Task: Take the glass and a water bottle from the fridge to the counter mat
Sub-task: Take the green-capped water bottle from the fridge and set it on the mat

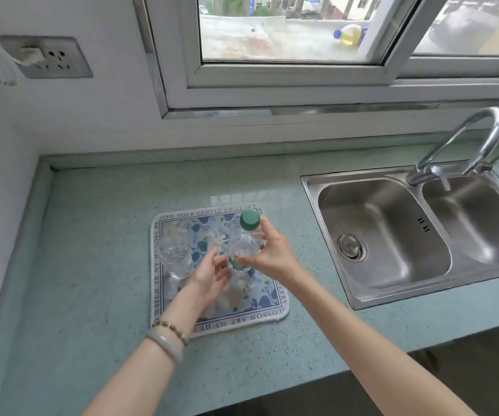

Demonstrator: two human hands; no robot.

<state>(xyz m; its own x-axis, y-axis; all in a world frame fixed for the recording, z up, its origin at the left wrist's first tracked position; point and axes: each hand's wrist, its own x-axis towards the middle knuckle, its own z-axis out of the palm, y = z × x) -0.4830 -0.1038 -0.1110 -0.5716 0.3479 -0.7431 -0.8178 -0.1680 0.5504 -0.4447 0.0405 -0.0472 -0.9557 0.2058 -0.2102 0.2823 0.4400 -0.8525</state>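
Head view: your right hand (pixel 272 250) grasps the clear water bottle (pixel 243 247), which has a green cap (pixel 250 219) and stands upright over the floral mat (pixel 269 298). Your left hand (pixel 210 276) is released, fingers loose beside the bottle's base. The clear glass (pixel 177 259) stands on the mat's left part.

Clear glass (pixel 177 259) on mat (pixel 272 304); green-capped bottle (pixel 246 244) beside.

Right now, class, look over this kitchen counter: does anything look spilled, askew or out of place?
Nothing on the counter looks spilled or askew: the glass stands upright on the flat mat. The one oddity is a yellow bottle lying on its side outside the window.
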